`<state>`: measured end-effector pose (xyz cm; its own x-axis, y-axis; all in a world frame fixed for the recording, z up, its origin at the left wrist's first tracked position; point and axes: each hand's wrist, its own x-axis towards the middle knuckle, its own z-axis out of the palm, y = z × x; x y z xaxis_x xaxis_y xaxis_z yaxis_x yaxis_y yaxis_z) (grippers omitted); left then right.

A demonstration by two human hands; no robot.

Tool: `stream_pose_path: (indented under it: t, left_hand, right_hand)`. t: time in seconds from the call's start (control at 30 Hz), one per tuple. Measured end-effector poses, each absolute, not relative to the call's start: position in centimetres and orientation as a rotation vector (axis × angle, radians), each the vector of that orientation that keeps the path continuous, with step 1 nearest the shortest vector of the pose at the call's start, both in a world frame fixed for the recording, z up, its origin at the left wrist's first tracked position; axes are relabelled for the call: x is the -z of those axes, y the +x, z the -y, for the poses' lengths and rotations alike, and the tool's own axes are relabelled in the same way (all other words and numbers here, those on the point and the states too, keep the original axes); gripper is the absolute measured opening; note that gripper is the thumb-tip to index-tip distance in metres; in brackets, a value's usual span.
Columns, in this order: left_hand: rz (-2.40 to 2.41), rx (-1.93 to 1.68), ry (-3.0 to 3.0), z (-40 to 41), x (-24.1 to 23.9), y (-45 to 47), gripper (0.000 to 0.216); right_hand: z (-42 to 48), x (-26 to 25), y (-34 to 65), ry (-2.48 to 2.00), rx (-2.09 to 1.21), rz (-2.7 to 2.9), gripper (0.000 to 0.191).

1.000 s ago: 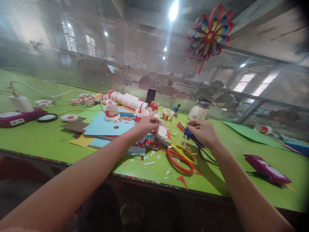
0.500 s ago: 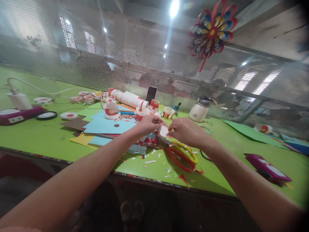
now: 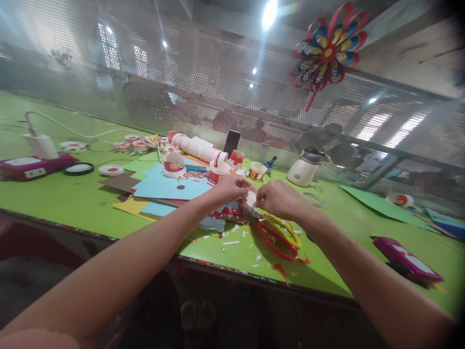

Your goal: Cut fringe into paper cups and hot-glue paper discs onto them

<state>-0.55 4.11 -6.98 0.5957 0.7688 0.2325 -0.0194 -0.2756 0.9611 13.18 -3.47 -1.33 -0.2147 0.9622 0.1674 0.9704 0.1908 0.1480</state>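
My left hand [image 3: 229, 187] and my right hand [image 3: 276, 198] meet over the green table [image 3: 65, 203], both pinching a small white and red paper disc [image 3: 251, 197] between their fingertips. Just below them lie red-handled and yellow-handled scissors [image 3: 278, 236] among white and red paper scraps [image 3: 232, 241]. Sheets of blue, yellow and brown paper [image 3: 160, 189] lie under my left forearm's far side.
Red-and-white paper cups [image 3: 173, 164] and a lying stack of cups [image 3: 198, 147] sit behind the sheets. A dark phone [image 3: 231, 142] stands upright, a white kettle [image 3: 302, 167] right of it. Purple boxes lie far left [image 3: 27, 166] and right [image 3: 409, 257]. A paper pinwheel [image 3: 329, 51] hangs on the mesh.
My right hand has left a blue-handled tool on the table and moved left to join my left hand on the paper disc. The view has drifted slightly.
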Motion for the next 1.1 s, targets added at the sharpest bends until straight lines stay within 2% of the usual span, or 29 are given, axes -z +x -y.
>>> stream_pose_path:
  t: [0.2,0.47,0.7,0.87,1.1]
  left_hand:
    - [-0.631,-0.856,1.650,-3.7,6.6,-0.6,0.025]
    - [-0.657,-0.837,1.592,-3.2,6.2,-0.7,0.025]
    - [-0.652,-0.829,1.513,-3.2,6.1,-0.9,0.014]
    - [-0.624,-0.773,1.429,-3.2,6.3,-1.1,0.012]
    - [-0.576,-0.690,1.323,-3.8,6.7,-1.2,0.011]
  right_hand:
    - [3.5,1.4,12.9,-1.945,0.346,2.388,0.014]
    - [3.1,1.6,13.2,-1.873,0.275,2.395,0.009]
    - [3.6,1.0,13.4,-1.699,0.042,2.347,0.009]
    - [3.6,0.5,15.0,-1.553,-0.064,2.146,0.017]
    - [2.4,2.4,17.2,-1.347,-0.330,2.034,0.019]
